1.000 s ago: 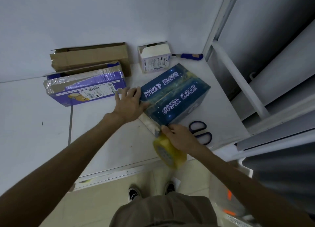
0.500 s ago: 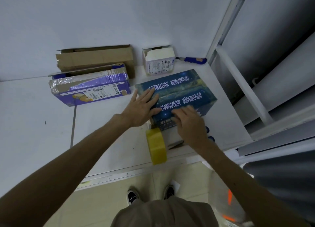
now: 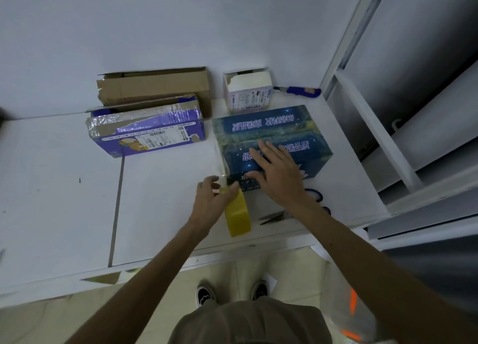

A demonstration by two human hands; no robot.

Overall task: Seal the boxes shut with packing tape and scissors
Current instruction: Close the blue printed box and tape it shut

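Strip of clear tape (image 3: 221, 162) runs down the left end of the blue box (image 3: 271, 126) to the yellow tape roll (image 3: 237, 217), which stands on edge just in front of the box's near left corner. The left hand (image 3: 210, 201) grasps the top of the roll, fingers curled where the strip leaves it. The right hand (image 3: 278, 171) lies flat on the box top, fingers straight, pressing along the seam. The scissors (image 3: 274, 216) lie on the white table (image 3: 77, 188) under the right forearm, partly hidden. A purple box (image 3: 147, 133) and a brown cardboard box (image 3: 155, 87) sit to the left. A small white box (image 3: 247, 92) and a blue knife (image 3: 300, 90) are by the wall.
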